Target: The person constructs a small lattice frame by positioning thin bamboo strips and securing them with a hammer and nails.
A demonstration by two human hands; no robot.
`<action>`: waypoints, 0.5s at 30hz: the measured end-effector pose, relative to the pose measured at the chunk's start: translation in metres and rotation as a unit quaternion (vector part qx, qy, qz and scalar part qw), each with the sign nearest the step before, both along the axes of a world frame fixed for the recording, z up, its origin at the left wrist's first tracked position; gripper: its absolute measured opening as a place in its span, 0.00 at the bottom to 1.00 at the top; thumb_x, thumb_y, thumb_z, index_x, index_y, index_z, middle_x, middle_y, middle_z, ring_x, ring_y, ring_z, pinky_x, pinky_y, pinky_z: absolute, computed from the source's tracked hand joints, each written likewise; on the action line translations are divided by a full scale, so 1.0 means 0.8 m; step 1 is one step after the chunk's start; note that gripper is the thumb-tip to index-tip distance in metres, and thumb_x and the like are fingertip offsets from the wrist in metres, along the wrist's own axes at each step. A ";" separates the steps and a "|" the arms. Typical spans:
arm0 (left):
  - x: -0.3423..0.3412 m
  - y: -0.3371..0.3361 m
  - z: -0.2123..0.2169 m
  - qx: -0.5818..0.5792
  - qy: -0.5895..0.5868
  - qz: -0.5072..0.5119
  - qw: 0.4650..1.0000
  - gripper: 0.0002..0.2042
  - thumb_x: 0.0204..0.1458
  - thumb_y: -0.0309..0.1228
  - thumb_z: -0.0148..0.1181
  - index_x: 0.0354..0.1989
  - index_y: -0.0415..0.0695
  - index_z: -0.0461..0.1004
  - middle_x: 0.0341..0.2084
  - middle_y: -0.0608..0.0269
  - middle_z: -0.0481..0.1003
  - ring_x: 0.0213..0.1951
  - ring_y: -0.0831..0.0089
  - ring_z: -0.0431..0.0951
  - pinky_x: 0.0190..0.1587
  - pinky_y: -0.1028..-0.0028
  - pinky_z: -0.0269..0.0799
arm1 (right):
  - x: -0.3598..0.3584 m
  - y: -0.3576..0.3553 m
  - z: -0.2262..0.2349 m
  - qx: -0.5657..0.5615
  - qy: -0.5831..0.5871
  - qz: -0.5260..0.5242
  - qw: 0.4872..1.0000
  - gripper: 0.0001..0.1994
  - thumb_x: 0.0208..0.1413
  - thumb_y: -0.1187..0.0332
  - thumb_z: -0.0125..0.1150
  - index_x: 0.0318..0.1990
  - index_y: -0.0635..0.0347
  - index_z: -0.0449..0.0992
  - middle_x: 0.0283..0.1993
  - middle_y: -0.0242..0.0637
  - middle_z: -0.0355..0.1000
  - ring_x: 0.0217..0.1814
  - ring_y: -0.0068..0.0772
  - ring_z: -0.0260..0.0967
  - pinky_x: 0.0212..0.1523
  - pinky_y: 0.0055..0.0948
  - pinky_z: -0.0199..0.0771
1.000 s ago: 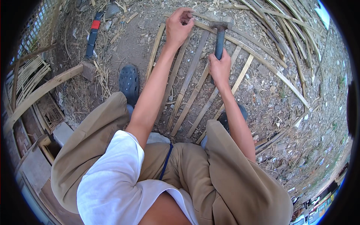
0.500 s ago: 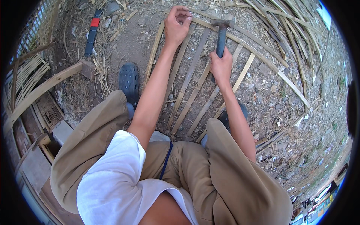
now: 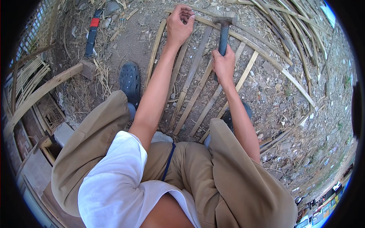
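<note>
Your hammer is upright in your right hand, fist wrapped around the lower end of the dark handle, steel head up near the top cross strip of the frame. The head sits at or just above the strip; whether it touches cannot be told from this view.

Your left hand is up at the same end of the frame, fingers pinched together on the top of a slat. It looks like a nail or pin is held there, but it is too small to confirm.

The frame itself: several bamboo slats laid side by side on bare dirt, fanning toward you, with the long cross strip running over their far ends. Judging by how they lie, the slats are already set out and spaced, so layout looks done. Fastening at the far end appears to be in hand; no nail heads can be made out, so how many joints are fixed cannot be said. The near ends by your knees show no cross strip, so that end looks not yet tied.

Around it: your dark shoes, left one beside the outer slat, the other half under your knee. A dark tool with a red band lies on the ground well off to the left. Loose bamboo strips are piled at upper right, and stacked wood sits to your left.
</note>
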State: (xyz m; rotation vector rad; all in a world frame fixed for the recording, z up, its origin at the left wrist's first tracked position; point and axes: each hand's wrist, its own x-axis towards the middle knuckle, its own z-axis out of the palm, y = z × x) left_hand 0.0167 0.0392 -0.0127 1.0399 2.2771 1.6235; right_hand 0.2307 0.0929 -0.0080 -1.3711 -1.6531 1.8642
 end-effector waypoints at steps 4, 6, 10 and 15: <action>0.006 0.000 -0.006 0.004 0.041 0.011 0.999 0.11 0.59 0.20 0.72 0.49 0.38 0.80 0.38 0.61 0.86 0.38 0.76 0.86 0.44 0.74 0.82 | 0.000 0.001 -0.003 0.005 0.003 0.000 1.000 0.08 0.59 0.71 0.64 0.36 0.66 0.72 0.23 0.36 0.67 0.25 0.30 0.65 0.30 0.40 0.68; 0.009 0.001 -0.007 -0.009 0.076 0.015 0.997 0.10 0.59 0.20 0.72 0.47 0.38 0.81 0.37 0.60 0.86 0.37 0.75 0.86 0.44 0.73 0.82 | 0.000 0.002 -0.005 0.004 0.013 0.003 1.000 0.06 0.61 0.73 0.63 0.37 0.63 0.70 0.23 0.32 0.66 0.22 0.25 0.62 0.25 0.35 0.63; 0.011 0.001 -0.013 0.021 0.062 0.033 0.997 0.09 0.58 0.20 0.73 0.46 0.38 0.82 0.37 0.60 0.87 0.37 0.74 0.87 0.44 0.73 0.83 | -0.001 0.001 -0.008 -0.002 0.036 0.010 0.999 0.07 0.66 0.78 0.61 0.38 0.58 0.68 0.21 0.23 0.63 0.15 0.16 0.57 0.15 0.25 0.54; 0.009 -0.001 -0.014 0.026 0.065 0.016 0.997 0.09 0.58 0.21 0.74 0.45 0.38 0.82 0.37 0.60 0.87 0.39 0.73 0.88 0.46 0.72 0.83 | -0.001 0.000 0.000 -0.002 0.001 0.000 1.000 0.08 0.59 0.71 0.65 0.36 0.65 0.72 0.24 0.35 0.67 0.26 0.29 0.64 0.31 0.40 0.67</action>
